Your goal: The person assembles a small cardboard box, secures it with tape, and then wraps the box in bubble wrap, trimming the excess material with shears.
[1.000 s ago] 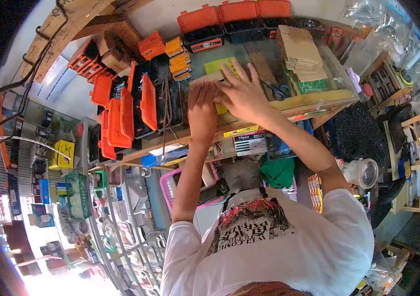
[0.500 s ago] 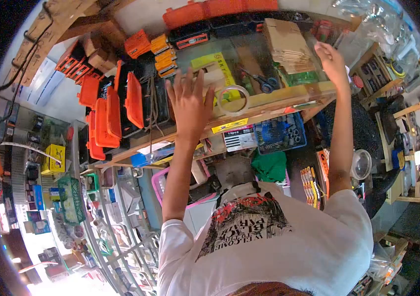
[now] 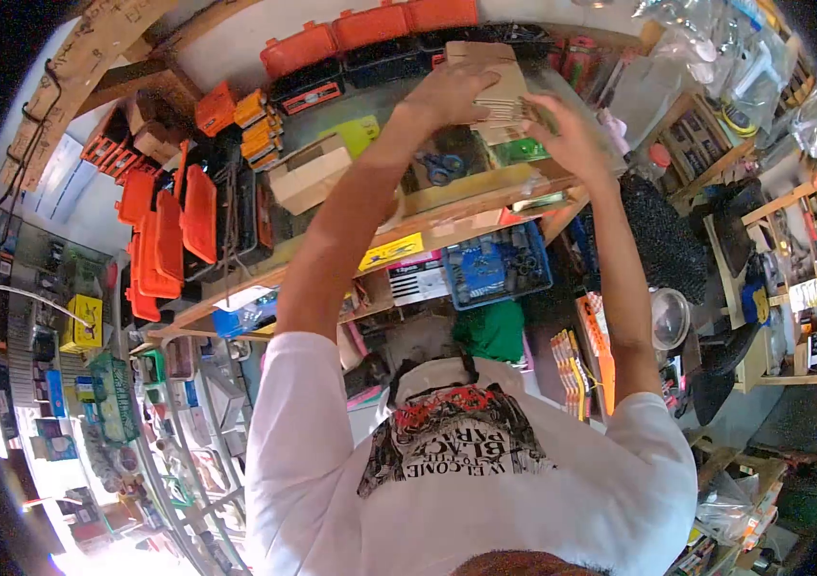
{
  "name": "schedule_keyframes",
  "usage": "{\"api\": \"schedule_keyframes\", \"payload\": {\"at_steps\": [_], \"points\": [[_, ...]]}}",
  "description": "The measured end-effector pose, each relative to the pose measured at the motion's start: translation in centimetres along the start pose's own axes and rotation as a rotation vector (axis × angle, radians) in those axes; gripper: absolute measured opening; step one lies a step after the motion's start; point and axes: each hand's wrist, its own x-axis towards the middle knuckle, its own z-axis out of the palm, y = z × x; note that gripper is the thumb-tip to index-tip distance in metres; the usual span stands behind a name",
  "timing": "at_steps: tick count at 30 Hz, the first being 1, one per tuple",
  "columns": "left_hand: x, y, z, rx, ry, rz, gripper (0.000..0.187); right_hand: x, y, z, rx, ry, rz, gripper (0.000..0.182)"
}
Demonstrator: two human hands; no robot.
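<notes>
Both my hands are at a stack of flattened brown cardboard boxes (image 3: 490, 94) toward the back of the glass-topped counter. My left hand (image 3: 452, 96) reaches over the stack's left side, its fingers spread across the cardboard. At the right edge is my right hand (image 3: 567, 139), thumb and fingers apart, fingertips right at the layers. An assembled cardboard box (image 3: 311, 178) lies to the left of my left forearm, beside a yellow-green packet (image 3: 356, 134). Blue-handled scissors (image 3: 442, 168) rest just in front of the stack. My left forearm mostly hides a tape roll.
Orange-lidded black cases (image 3: 199, 216) stand open at the left, with more orange lids (image 3: 375, 29) along the back. Small orange boxes (image 3: 257, 125) are piled nearby. Below the counter's wooden edge (image 3: 456, 197) sits a blue tray (image 3: 495, 264) of small parts. Plastic bags hang upper right.
My left hand has moved right and back from beside the tape roll onto the cardboard stack. My right hand has come lower and inward to the stack's edge. The view has shifted.
</notes>
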Motion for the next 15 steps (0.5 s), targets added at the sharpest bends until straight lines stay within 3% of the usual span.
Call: {"api": "schedule_keyframes", "payload": {"at_steps": [3,6,9,15], "points": [[0.5,-0.1,0.9,-0.125,-0.189,-0.109,0.055,0.6,1.2,-0.3,0.016,0.004,-0.086,0.038],[-0.1,-0.6,0.6,-0.244,-0.099,-0.050,0.055,0.5,1.2,-1.1,0.067,0.032,-0.121,0.036],[0.0,-0.6,-0.1,-0.295,-0.130,-0.112,0.054,0.9,2.1,-1.5,0.056,0.063,-0.171,0.031],[1.0,-1.3,-0.7,-0.150,-0.039,-0.022,0.056,1.1,1.6,-2.0,0.011,0.141,-0.204,0.019]]}}
